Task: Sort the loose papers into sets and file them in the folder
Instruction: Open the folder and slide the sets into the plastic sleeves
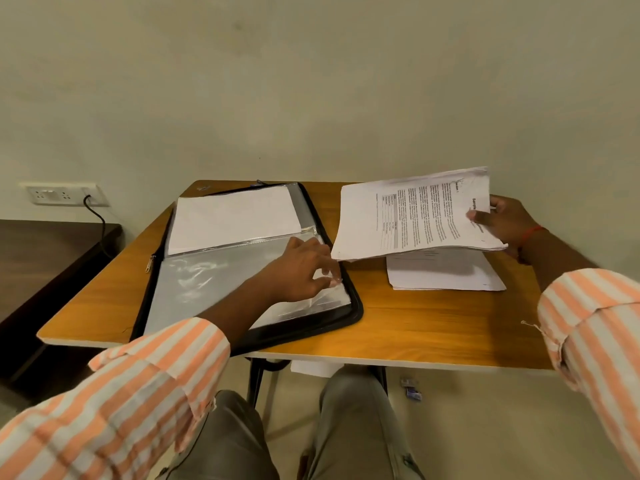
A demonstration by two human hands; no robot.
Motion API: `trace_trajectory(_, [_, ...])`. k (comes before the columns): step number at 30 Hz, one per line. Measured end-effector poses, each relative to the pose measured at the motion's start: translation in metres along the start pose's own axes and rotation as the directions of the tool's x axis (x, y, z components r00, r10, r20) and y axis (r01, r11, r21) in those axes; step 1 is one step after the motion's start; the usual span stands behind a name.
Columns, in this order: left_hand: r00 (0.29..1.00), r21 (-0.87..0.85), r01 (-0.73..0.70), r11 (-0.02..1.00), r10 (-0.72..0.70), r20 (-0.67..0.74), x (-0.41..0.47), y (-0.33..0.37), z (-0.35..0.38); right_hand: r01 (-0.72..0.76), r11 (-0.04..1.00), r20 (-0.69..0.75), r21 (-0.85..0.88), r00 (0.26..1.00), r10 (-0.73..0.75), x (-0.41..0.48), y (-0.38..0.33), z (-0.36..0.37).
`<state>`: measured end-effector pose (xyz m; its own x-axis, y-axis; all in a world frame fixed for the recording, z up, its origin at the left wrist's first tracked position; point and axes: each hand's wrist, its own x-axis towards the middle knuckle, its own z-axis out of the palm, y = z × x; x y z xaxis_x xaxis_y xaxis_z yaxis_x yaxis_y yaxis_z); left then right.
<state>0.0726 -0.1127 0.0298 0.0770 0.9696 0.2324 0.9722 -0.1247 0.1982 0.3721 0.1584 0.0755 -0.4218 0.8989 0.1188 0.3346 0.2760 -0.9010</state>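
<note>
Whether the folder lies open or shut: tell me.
Open: the folder lies spread flat on the table, its clear sleeves exposed.

The print on the held papers (415, 216) is blurred beyond reading. The pile (446, 273) beneath is partly covered by them, and the fingertips (334, 280) of the left hand (298, 266) are smeared.

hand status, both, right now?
Left hand: pinching the edge of the clear sleeve in the folder.
Right hand: gripping a stack of printed papers.
</note>
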Motion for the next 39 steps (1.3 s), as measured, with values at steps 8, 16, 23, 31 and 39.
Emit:
trace_trajectory(8, [0.997,-0.049,0.044,0.998,-0.047,-0.064,-0.016,-0.003,0.013,0.027,1.000,-0.070,-0.014,0.997,-0.028,0.007,0.017,0.003])
trace_trajectory(16, [0.993,-0.057,0.041,0.998,-0.047,-0.104,-0.019,-0.005,0.017,0.005,1.000,0.060,-0.008,0.998,-0.005,0.004,0.014,0.018])
trace_trajectory(23, [0.999,-0.071,0.004,0.997,-0.007,-0.047,-0.005,-0.004,0.009,-0.053,0.996,0.217,-0.070,0.974,0.067,0.006,0.007,0.023])
trace_trajectory(31, [0.997,-0.035,0.009,0.999,-0.007,0.076,0.010,-0.024,-0.022,-0.112,0.992,0.291,-0.062,0.949,0.126,0.002,0.019,0.019])
trace_trajectory(39, [0.958,0.329,-0.092,0.940,-0.006,0.285,0.055,-0.070,-0.028,-0.096,0.995,0.311,-0.031,0.945,0.101,-0.009,0.018,0.018])
